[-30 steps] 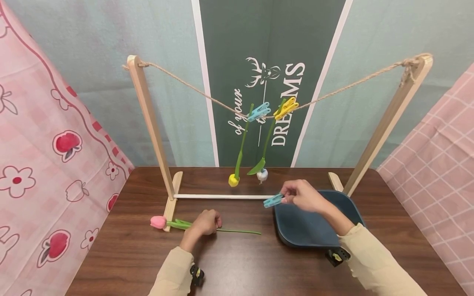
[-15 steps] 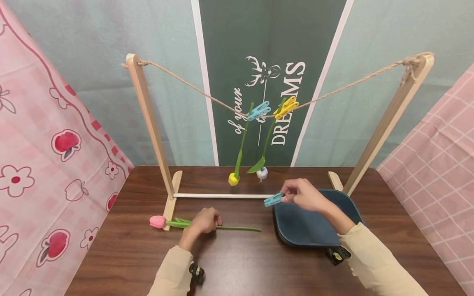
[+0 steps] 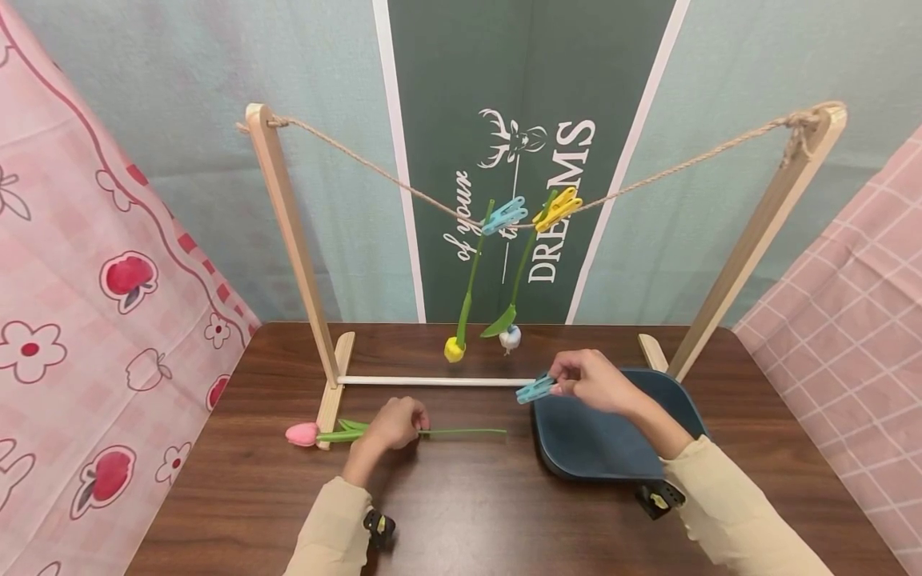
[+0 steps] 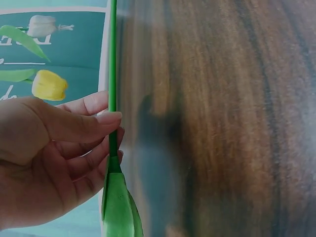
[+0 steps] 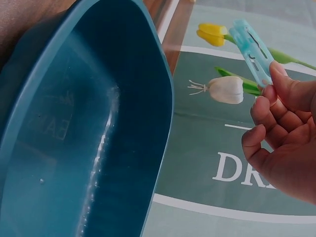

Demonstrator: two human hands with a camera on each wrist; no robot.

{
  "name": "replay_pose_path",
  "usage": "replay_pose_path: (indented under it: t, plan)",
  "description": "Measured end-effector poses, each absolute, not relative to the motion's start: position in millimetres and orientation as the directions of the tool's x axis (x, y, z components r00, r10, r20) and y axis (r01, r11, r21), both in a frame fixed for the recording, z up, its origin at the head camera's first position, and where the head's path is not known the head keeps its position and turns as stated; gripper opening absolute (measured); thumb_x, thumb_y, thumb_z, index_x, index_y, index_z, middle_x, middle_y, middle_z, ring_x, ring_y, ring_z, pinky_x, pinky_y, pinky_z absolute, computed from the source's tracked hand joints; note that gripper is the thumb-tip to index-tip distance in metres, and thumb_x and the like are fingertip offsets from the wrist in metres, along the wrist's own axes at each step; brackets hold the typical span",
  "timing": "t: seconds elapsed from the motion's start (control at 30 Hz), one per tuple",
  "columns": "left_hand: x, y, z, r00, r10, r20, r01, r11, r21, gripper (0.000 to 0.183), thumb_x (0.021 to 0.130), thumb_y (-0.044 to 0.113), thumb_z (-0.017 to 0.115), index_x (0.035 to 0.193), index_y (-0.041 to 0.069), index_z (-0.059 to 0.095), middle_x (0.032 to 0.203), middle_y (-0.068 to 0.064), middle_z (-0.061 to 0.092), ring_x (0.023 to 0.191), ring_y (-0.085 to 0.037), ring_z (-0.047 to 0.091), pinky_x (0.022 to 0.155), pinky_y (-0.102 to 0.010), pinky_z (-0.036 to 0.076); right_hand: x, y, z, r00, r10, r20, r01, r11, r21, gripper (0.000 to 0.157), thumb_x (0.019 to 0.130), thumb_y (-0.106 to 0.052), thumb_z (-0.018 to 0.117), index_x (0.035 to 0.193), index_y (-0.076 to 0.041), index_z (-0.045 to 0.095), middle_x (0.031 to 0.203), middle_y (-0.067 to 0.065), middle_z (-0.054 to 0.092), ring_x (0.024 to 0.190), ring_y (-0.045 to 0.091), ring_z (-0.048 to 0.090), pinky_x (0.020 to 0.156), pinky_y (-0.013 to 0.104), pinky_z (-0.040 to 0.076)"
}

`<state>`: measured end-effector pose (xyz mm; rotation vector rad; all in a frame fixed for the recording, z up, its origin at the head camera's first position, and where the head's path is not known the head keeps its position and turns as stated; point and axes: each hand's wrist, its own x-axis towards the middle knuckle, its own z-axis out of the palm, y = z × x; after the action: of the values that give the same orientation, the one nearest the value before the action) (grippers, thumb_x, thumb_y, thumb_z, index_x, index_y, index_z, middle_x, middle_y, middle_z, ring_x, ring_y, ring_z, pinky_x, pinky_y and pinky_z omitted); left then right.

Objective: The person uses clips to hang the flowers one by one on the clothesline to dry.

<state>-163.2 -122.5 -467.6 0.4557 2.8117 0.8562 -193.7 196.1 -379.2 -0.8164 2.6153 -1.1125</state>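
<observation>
My left hand (image 3: 394,422) pinches the green stem of a pink tulip (image 3: 302,434) between thumb and fingers, low over the table; the bloom points left. In the left wrist view the thumb presses on the stem (image 4: 113,59) just beyond the leaves (image 4: 120,205). My right hand (image 3: 591,380) pinches a light blue clothespin (image 3: 535,390) by one end, over the left rim of a dark blue basin (image 3: 612,478). A yellow tulip (image 3: 454,350) and a white tulip (image 3: 510,339) hang heads-down from the rope, held by a blue clothespin (image 3: 506,216) and a yellow clothespin (image 3: 558,210).
The rope (image 3: 374,170) sags between a left wooden post (image 3: 291,240) and a right wooden post (image 3: 756,248). A white rod (image 3: 432,382) joins the posts low down. Printed curtains stand behind and at both sides of the brown table (image 3: 475,520).
My left hand has moved slightly away from me and left, carrying the pink tulip, whose stem has come up off the table. The right hand and its clothespin stay nearly still.
</observation>
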Motion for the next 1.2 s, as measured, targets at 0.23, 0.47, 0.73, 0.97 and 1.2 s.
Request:
replay_pose_path:
  t: [0.23,0.47,0.73,0.97,1.2]
  plan:
    - [-165.0,-124.1,-459.5,-0.943,0.329,-0.049,0.245,0.786,0.567,0.024,0.061,-0.014,0.057,0.066,0.01,0.061,0.058,0.007,0.051,0.059,-0.012,0.047,0.058,-0.028,0.04,-194.3,198.7,-382.0,-0.828,-0.56,0.033,-0.409,0.562,-0.719,0.011,0.078,0.007,0.064,0.078,-0.005,0.062,0.064,-0.001,0.052,0.055,0.011,0.044,0.048,0.024,0.037]
    - [-165.6,-124.1,-450.9,-0.941,0.338,0.0,0.279,0.776,0.566,0.026,0.059,-0.014,0.056,0.066,0.011,0.061,0.06,0.007,0.052,0.059,-0.012,0.05,0.057,-0.026,0.041,-193.9,200.6,-382.9,-0.827,-0.561,0.026,-0.402,0.56,-0.724,0.01,0.078,0.006,0.065,0.078,-0.004,0.062,0.065,-0.001,0.052,0.055,0.011,0.044,0.049,0.024,0.037]
    - [-165.8,-122.9,-438.7,-0.942,0.331,0.061,0.302,0.754,0.583,0.025,0.061,-0.016,0.053,0.067,0.007,0.06,0.061,0.006,0.051,0.06,-0.01,0.049,0.059,-0.024,0.041,-194.6,203.8,-383.6,-0.829,-0.558,0.03,-0.404,0.562,-0.722,0.011,0.077,0.006,0.066,0.077,-0.004,0.062,0.064,-0.001,0.052,0.054,0.01,0.044,0.047,0.023,0.036]
    - [-165.6,-122.5,-428.4,-0.947,0.312,0.075,0.292,0.743,0.602,0.025,0.063,-0.016,0.052,0.07,0.007,0.061,0.062,0.004,0.054,0.061,-0.008,0.049,0.06,-0.025,0.042,-195.5,206.0,-383.3,-0.83,-0.558,0.031,-0.404,0.562,-0.722,0.01,0.077,0.005,0.066,0.078,-0.004,0.062,0.064,-0.001,0.053,0.054,0.01,0.044,0.048,0.023,0.036]
    - [-166.2,-121.4,-417.8,-0.949,0.295,0.108,0.299,0.738,0.605,0.023,0.065,-0.013,0.058,0.072,0.009,0.062,0.064,0.006,0.054,0.062,-0.009,0.051,0.062,-0.027,0.043,-195.3,207.4,-381.3,-0.827,-0.561,0.034,-0.409,0.559,-0.721,0.01,0.078,0.006,0.065,0.078,-0.004,0.062,0.064,-0.001,0.053,0.054,0.01,0.045,0.048,0.024,0.038]
